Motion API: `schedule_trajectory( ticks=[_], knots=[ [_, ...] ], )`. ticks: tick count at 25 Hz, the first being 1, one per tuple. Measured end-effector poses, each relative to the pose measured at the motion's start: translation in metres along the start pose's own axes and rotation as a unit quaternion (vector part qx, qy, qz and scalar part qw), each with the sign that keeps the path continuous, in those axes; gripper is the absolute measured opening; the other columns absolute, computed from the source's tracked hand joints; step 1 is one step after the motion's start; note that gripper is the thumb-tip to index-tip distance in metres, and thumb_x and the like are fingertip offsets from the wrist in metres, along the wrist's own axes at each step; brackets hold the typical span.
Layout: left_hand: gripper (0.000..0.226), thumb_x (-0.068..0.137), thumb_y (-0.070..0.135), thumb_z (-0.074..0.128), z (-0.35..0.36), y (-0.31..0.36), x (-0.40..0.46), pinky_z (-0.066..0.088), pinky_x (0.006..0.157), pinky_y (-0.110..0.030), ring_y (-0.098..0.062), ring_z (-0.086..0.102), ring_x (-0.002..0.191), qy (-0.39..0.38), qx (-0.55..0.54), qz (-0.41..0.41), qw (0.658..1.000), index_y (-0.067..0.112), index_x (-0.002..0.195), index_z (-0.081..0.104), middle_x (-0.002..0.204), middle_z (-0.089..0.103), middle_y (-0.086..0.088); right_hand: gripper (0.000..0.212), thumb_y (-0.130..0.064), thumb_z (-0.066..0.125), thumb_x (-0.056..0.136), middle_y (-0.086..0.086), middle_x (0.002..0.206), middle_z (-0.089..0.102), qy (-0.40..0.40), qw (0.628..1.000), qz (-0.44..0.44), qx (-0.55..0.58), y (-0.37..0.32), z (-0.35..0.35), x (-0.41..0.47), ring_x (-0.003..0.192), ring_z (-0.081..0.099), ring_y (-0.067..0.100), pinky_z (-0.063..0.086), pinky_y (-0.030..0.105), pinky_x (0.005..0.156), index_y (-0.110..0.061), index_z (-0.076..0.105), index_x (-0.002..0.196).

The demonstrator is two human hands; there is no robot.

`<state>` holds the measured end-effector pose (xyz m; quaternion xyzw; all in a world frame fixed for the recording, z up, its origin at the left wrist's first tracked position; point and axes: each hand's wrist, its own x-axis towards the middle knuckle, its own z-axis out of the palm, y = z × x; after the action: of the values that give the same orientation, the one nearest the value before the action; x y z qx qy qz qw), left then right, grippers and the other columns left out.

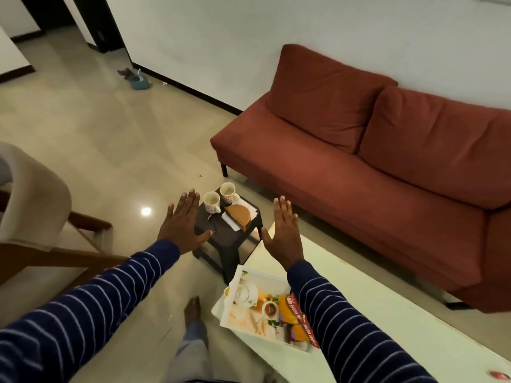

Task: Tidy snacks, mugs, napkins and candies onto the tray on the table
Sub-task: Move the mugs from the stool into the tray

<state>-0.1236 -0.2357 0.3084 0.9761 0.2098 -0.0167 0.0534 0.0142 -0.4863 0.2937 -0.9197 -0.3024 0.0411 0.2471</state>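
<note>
Dark plastic forms the small stool (221, 233), a surface standing on the floor between the red sofa (359, 167) and a beige chair (33, 194), with bare tiled floor to its left. On it stand two mugs (212, 201) side by side at the far edge, with an orange-brown packet (240, 215) lying on white napkins (235, 225). The tray (235, 302) sits at the near-left corner of the pale table (387, 313), its long axis running toward the near right; it holds a yellow snack packet (294, 322). Left hand (181, 225) and right hand (282, 232) hover over the stool, fingers straight and spread, holding nothing.
</note>
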Motion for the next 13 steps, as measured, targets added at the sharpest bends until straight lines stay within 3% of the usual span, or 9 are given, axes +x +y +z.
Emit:
schedule_trajectory(
  ticks=[5,7,10,13],
  knots=[
    [0.105,0.086,0.061,0.057,0.035,-0.091,0.109,0.008,0.121,-0.049,-0.027,-0.005,0.152,-0.071,-0.013,0.029,0.997,0.013,0.157,-0.004,0.166,-0.007,-0.007,0.076,-0.031,0.053,0.095,0.006,0.167,0.011,-0.043,0.999,0.018,0.023,-0.043,0.09,0.095,0.154,0.008,0.023,0.011,0.04,0.123,-0.015,0.014,0.158],
    [0.102,0.087,0.055,0.061,0.059,-0.123,0.163,0.013,0.121,-0.046,-0.027,0.003,0.152,-0.109,-0.04,0.046,0.992,0.013,0.157,0.0,0.166,-0.002,-0.007,0.068,-0.029,0.053,0.096,0.006,0.163,0.025,-0.061,0.994,0.071,0.064,-0.055,0.137,0.136,0.151,0.022,0.023,0.022,0.037,0.121,-0.016,0.024,0.156],
    [0.101,0.083,0.041,0.073,0.107,-0.155,0.231,0.029,0.115,-0.04,-0.027,0.024,0.148,-0.175,-0.131,0.047,0.975,0.015,0.158,0.009,0.165,0.014,-0.007,0.046,-0.024,0.055,0.099,0.007,0.145,0.052,-0.118,0.973,0.137,0.143,-0.065,0.213,0.189,0.133,0.048,0.025,0.036,0.029,0.108,-0.015,0.049,0.143],
    [0.108,0.077,0.027,0.082,0.176,-0.178,0.284,0.026,0.116,-0.039,-0.028,0.022,0.148,-0.235,-0.216,0.005,0.948,0.014,0.157,0.011,0.163,0.018,-0.01,0.033,-0.017,0.057,0.098,0.012,0.127,0.066,-0.152,0.956,0.197,0.157,-0.064,0.288,0.233,0.116,0.061,0.029,0.041,0.029,0.096,-0.008,0.061,0.129]
  ],
)
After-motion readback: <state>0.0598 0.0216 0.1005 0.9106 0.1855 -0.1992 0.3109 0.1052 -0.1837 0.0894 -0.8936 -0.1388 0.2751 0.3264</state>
